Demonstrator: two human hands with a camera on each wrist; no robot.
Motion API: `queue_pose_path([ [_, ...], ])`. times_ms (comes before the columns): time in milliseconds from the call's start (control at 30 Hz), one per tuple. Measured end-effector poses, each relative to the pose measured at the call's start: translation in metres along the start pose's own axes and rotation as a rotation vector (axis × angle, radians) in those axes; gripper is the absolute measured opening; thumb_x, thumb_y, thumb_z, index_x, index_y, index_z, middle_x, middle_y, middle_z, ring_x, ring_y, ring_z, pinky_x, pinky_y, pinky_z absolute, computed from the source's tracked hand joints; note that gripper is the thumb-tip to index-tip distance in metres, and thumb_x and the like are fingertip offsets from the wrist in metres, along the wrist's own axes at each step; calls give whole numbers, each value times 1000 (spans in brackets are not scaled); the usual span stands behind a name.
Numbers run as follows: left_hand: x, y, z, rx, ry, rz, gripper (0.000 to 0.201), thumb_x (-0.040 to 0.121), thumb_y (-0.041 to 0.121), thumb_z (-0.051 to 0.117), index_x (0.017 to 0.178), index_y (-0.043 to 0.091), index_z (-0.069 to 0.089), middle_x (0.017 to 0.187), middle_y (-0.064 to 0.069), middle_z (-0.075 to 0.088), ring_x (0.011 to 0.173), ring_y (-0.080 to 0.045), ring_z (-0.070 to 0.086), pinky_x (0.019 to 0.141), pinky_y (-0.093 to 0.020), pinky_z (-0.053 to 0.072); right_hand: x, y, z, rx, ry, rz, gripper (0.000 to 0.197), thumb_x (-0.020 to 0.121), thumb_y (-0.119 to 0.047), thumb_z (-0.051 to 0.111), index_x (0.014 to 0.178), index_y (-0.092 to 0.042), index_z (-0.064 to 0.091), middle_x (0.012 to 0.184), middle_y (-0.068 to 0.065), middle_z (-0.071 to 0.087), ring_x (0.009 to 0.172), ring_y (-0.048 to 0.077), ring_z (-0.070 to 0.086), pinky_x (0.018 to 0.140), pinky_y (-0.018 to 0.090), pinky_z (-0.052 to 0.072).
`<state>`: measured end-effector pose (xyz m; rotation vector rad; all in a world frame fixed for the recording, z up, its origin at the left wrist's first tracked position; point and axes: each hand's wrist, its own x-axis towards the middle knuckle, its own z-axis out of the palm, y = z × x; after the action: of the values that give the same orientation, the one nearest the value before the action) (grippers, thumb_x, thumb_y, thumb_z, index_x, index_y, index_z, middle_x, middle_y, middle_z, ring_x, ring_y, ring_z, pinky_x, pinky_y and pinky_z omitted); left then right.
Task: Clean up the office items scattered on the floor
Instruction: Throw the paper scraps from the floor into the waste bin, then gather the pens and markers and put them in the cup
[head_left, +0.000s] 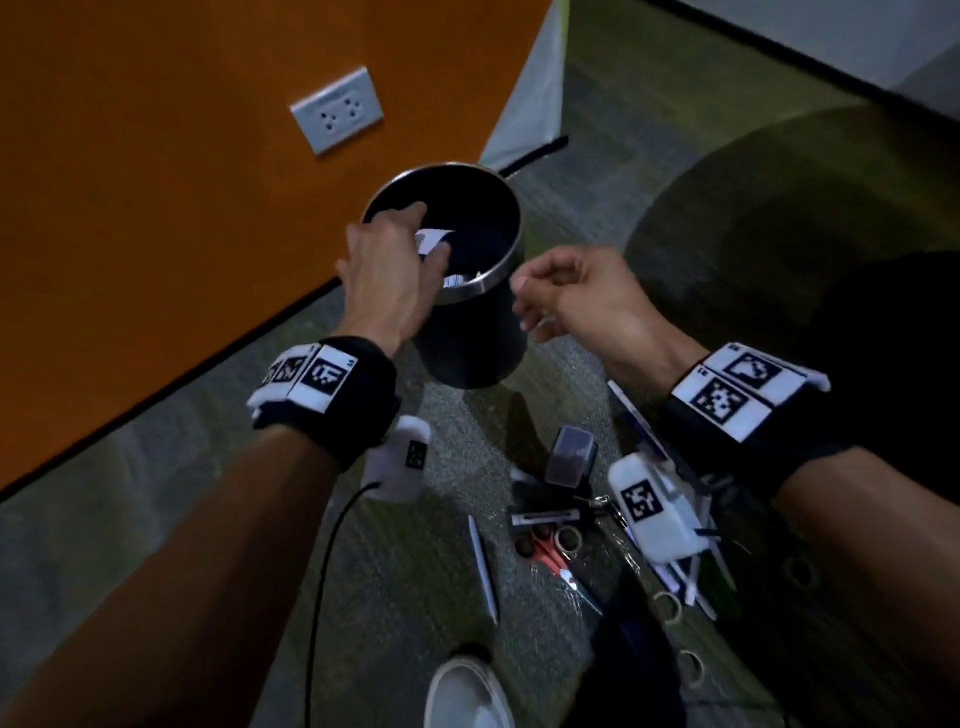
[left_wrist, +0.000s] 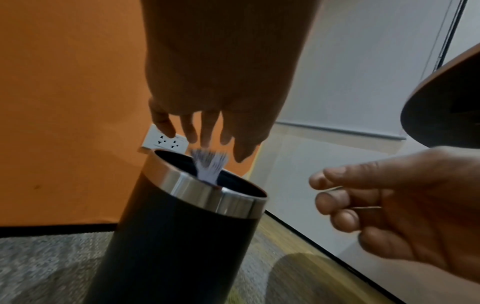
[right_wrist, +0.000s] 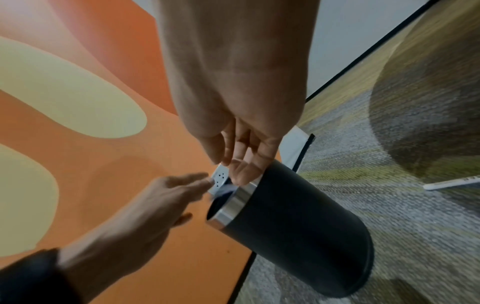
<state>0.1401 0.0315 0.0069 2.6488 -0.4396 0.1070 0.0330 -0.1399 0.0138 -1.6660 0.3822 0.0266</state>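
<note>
Left hand (head_left: 387, 265): fingers spread over bin (head_left: 470, 332) mouth, centre frame; paper (left_wrist: 209, 166) just below fingertips.
Right hand (head_left: 576, 299): loosely curled, empty, beside bin rim.

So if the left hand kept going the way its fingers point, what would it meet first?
Probably the paper just below the left hand, then the inside of the bin; depth is unclear.

No legible text or labels.
</note>
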Motion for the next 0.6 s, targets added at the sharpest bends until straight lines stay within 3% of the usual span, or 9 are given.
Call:
queue_pose_path([
  [100, -21, -2, 7, -7, 92, 94, 41, 92, 43, 49, 126, 22, 61, 127, -4, 62, 120, -28, 54, 97, -44, 43, -2, 12, 6, -13, -17, 26, 9, 92, -6, 62, 90, 2, 66, 75, 20, 64, 58, 23, 59, 54, 31, 51],
  [167, -49, 1, 15, -95, 142, 158, 29, 93, 36, 48, 110, 20, 66, 110, -5, 64, 104, -25, 58, 88, -37, 43, -5, 28, 3, -46, -34, 55, 12, 92, -8, 63, 92, 4, 66, 74, 20, 65, 58, 23, 59, 54, 31, 51],
  [233, -85, 2, 33, -220, 76, 177, 22, 94, 31, 51, 98, 17, 67, 95, -5, 65, 87, -22, 60, 76, -36, 47, -13, 51, -1, -97, -64, 98, 17, 92, -9, 64, 94, 8, 66, 75, 20, 66, 59, 23, 60, 54, 31, 51],
  [300, -120, -9, 65, -216, -90, 141, 19, 92, 30, 53, 90, 18, 67, 86, -4, 67, 78, -23, 62, 70, -36, 49, -22, 81, -5, -166, -101, 158, 20, 92, -10, 64, 94, 9, 67, 75, 21, 65, 56, 21, 59, 53, 29, 51],
  [400, -171, -43, 118, -87, -505, -73, 28, 87, 34, 52, 86, 12, 70, 87, -12, 70, 82, -31, 67, 73, -37, 53, -41, 143, -10, -314, -178, 270, 15, 90, -6, 65, 86, 8, 68, 66, 17, 65, 51, 18, 58, 56, 34, 53],
  [500, -217, -75, 158, 89, -816, -287, 32, 93, 31, 58, 105, 2, 66, 107, -20, 66, 101, -38, 64, 85, -41, 52, -67, 202, -14, -489, -297, 362, 15, 89, -5, 62, 80, 5, 70, 62, 14, 66, 51, 20, 61, 60, 42, 57],
  [600, -249, -94, 187, 82, -978, -401, 38, 92, 26, 59, 121, 1, 58, 113, -23, 66, 101, -39, 65, 85, -45, 55, -85, 238, -16, -674, -394, 343, 10, 85, -9, 65, 82, -4, 74, 71, 6, 70, 50, 1, 60, 59, 27, 54],
])
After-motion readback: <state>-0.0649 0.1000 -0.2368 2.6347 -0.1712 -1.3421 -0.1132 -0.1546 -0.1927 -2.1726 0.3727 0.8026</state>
